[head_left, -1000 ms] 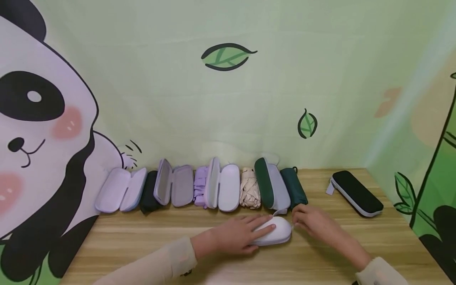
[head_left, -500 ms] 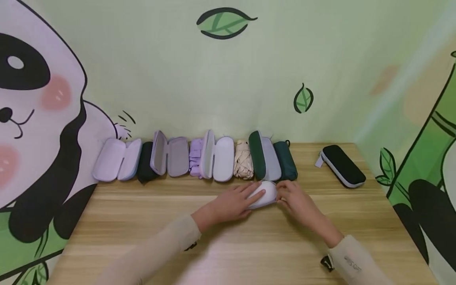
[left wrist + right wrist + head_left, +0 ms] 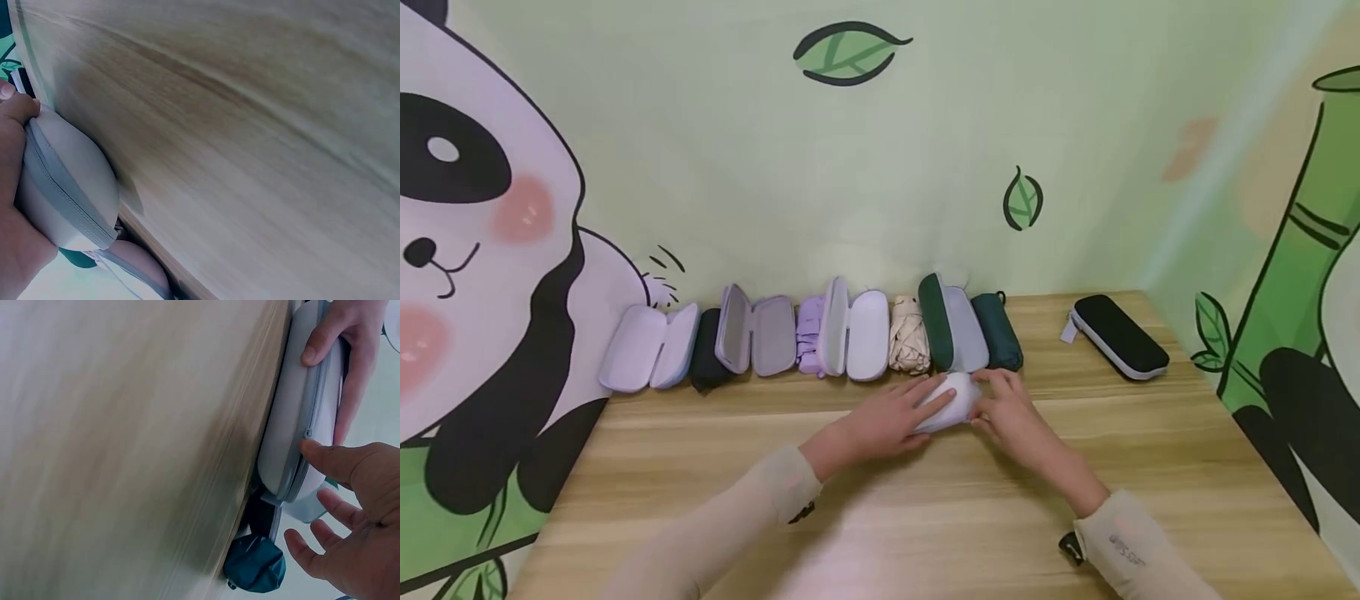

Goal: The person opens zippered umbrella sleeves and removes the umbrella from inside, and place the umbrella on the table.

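Observation:
A white zippered hard case [image 3: 951,402] lies on the table in front of the row. My left hand [image 3: 885,419] holds it down, fingers across its top and thumb along its near side. My right hand [image 3: 1017,417] is at its right end. In the right wrist view the right thumb meets the zipper slider [image 3: 308,433] on the grey zipper band [image 3: 306,412]; the index fingertip is hidden and the other fingers are loosely spread. The zipper looks joined along the side facing the left wrist camera [image 3: 59,181].
Behind stands a row of opened cases, among them a grey one [image 3: 773,335] and a green one [image 3: 936,321], with a black bundle [image 3: 706,354], purple bundle [image 3: 809,335], beige bundle [image 3: 909,335] and teal bundle [image 3: 997,331] between. A closed black case [image 3: 1122,333] lies at the right.
The head view has tilted down, shifting everything upward. My right hand has come from just off the case's right end to right against its front corner. The left hand keeps its hold.

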`<state>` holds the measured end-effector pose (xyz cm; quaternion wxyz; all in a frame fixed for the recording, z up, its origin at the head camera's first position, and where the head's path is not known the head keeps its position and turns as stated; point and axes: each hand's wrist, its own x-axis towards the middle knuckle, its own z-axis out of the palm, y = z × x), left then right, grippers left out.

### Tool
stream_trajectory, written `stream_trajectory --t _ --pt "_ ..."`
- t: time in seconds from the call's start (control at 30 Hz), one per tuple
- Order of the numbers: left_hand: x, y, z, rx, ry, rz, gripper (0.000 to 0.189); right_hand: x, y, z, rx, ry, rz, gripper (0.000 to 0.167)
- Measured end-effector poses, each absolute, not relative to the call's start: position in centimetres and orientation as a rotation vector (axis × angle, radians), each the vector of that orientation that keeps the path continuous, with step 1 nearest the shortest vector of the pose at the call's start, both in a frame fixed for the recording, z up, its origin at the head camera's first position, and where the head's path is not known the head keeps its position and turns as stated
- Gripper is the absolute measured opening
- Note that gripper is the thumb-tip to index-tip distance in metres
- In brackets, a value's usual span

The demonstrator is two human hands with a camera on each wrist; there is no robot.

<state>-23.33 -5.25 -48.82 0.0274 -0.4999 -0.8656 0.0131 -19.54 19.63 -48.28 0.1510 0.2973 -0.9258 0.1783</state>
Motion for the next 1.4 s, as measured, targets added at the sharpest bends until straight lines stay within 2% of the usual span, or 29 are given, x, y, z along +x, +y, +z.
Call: stream_trajectory --t 0.63,0.9,1.27,1.4 --pt "-22.0 -4.6 -49.8 -1.476 -2.679 0.025 0.077 -18.1 18.0 -48.6 0.731 -2.687 0.541 0.012" --pt "-22.6 -5.1 -49.0 -1.428 -2.678 0.013 0.078 -18.0 17.2 -48.6 0.687 -2.608 0.528 0.010" --pt "-21.4 -3.7 -48.9 -1.157 -2.787 -0.072 0.076 -18.4 16.3 -48.3 0.709 -2.591 0.423 0.012" --pt "-20.7 -3.7 -48.3 -1.156 -2.875 -0.166 0.083 -18.8 16.7 -47.9 0.699 -2.605 0.397 0.011"
